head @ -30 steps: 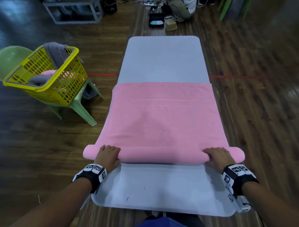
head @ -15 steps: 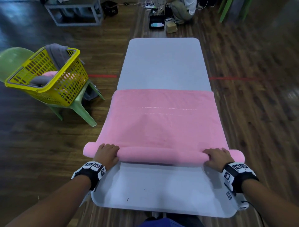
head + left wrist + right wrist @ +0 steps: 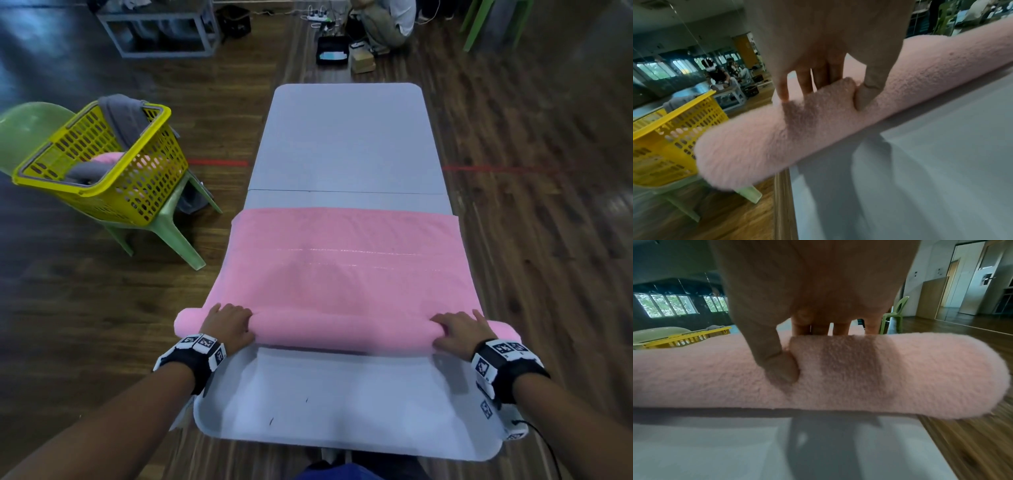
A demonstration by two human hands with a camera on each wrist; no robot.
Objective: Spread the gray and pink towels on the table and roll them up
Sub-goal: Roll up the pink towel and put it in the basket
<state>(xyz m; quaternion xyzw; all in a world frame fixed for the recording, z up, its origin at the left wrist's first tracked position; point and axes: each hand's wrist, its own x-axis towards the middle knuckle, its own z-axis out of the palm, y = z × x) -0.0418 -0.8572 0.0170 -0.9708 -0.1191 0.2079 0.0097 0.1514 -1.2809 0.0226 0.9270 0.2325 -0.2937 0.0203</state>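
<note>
Table (image 3: pixel 346 137) space is carrying one job at the moment: we are rolling the pink towel (image 3: pixel 346 274) from its near edge toward the far end. Roughly the near part is wound into a roll lying across the table, both ends overhanging the sides; a long flat stretch is waiting beyond it. Off to the left, the yellow basket (image 3: pixel 102 192) is holding the gray towel (image 3: pixel 120 116), which we are judging untouched. Our left hand (image 3: pixel 226 325) is clasping the roll near its left end, fingers over, thumb (image 3: pixel 869 91) pressing in; our right hand (image 3: pixel 459 330) is clasping it likewise.
</note>
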